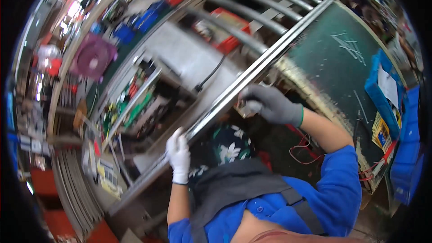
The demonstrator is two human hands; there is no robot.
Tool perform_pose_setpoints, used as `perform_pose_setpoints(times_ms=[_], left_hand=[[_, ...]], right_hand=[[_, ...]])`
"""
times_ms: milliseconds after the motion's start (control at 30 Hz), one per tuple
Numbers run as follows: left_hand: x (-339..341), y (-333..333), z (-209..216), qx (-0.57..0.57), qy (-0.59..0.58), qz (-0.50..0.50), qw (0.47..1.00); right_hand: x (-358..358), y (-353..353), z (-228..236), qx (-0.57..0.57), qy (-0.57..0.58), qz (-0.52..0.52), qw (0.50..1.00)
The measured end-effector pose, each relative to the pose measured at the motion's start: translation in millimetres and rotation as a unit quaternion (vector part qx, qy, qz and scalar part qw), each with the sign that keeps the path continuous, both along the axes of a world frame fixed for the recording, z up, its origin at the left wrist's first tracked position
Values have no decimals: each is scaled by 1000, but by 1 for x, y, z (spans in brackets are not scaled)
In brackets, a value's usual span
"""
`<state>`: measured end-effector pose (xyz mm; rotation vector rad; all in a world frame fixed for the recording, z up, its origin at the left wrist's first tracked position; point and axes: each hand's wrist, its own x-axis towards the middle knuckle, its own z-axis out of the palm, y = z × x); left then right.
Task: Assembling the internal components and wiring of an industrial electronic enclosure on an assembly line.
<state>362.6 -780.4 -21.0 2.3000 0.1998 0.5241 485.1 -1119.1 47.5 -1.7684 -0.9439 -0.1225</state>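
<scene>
My left hand [179, 156], in a white glove with a blue-edged cuff, is at the metal rail [227, 94] of the conveyor. Its fingers are stretched out and touch the rail's near edge. My right hand [272, 103], in a grey glove with a green cuff, is on the near side of the same rail, farther along it. Its fingers are bent round a small pale piece [250, 108], partly hidden by the glove, whose kind I cannot make out. My dark apron [234, 189] is between my arms.
Conveyor rollers [256, 15] run to the far right, with a red bin [225, 29] beneath. A green worktop [333, 58] at right carries a blue tray [384, 92]. A grey metal surface [180, 54] and a purple fan-like thing [93, 56] are across the rail.
</scene>
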Motion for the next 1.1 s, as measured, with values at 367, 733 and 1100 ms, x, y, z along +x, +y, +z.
perform_pose_setpoints(times_ms=[367,733,1100], left_hand=[[-72,9,55,-310,274,-329,849],[-124,66,-12,-323,273,-96,901],[-118,53,-16,-159,318,-65,932]], right_hand=[[-166,122,-15,111,458,149,869],[-45,-151,-8,-258,-74,-529,805],[-143,-392,-20,-429,391,-563,588]])
